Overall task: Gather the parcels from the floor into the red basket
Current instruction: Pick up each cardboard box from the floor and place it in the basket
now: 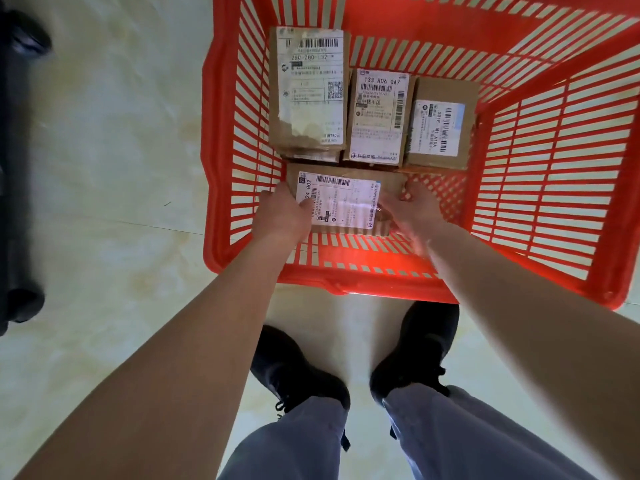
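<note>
The red basket (pixel 554 188) stands on the floor in front of my feet. Inside it, three brown cardboard parcels with white labels lie side by side at the far end: a tall one (pixel 308 91) on the left, a middle one (pixel 379 116), and a right one (pixel 440 124). A fourth flat parcel (pixel 343 199) sits at the near end inside the basket. My left hand (pixel 282 216) grips its left edge and my right hand (pixel 410 207) grips its right edge.
Pale glossy tile floor (pixel 104 150) surrounds the basket. A black object with wheels (pixel 20 168) runs along the left edge of view. My two black shoes (pixel 415 348) stand just before the basket's near rim.
</note>
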